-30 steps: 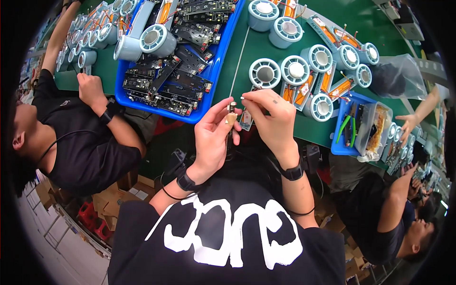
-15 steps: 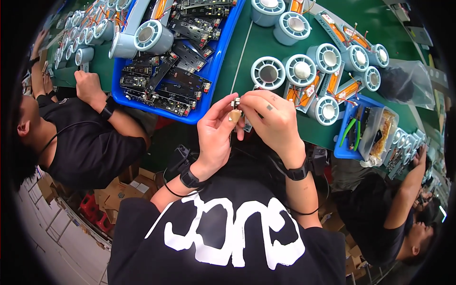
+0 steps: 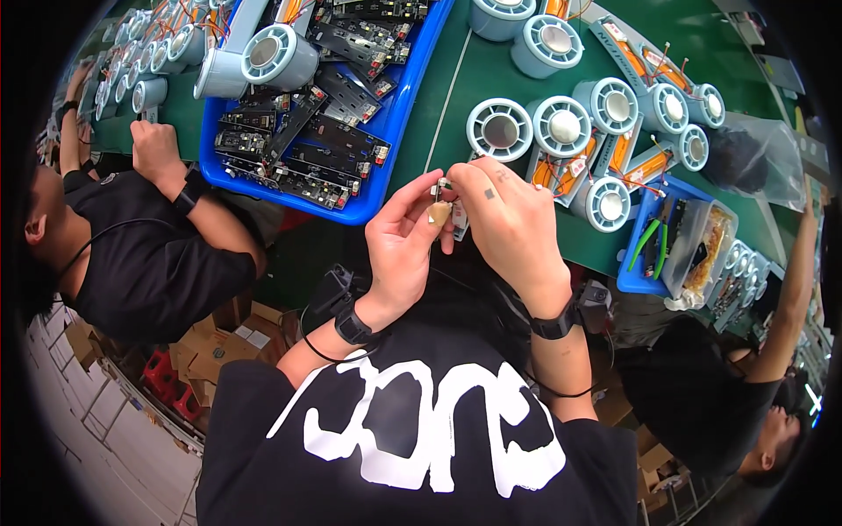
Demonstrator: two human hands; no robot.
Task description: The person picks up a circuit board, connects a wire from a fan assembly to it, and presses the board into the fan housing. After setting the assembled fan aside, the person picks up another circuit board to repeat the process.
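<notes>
In front of my chest my two hands meet at the table's near edge. My left hand (image 3: 400, 232) is closed, thumb and fingers pinching a small dark circuit board with white connectors (image 3: 443, 186). A tan covering sits on the left thumb tip. From the other side my right hand (image 3: 510, 221) bends its fingers onto the same board, hiding much of it. Below the fingers shows a pale strip-like part (image 3: 460, 221); whether it joins the board I cannot tell. Just beyond the hands is a pale blue round fan head (image 3: 499, 131) with a grey centre.
A blue tray (image 3: 367, 206) of black circuit boards stands at left, a fan unit (image 3: 271, 54) over it. More fan units (image 3: 561, 125) with orange-lined handles lie on the green table (image 3: 438, 96). At right, a blue bin (image 3: 638, 279) holds green-handled pliers (image 3: 645, 244). Co-workers sit on both sides.
My right hand has shifted slightly to the right, and the pinched board shows a little differently. The co-worker's arm at right has swung up. The view has moved slightly.
</notes>
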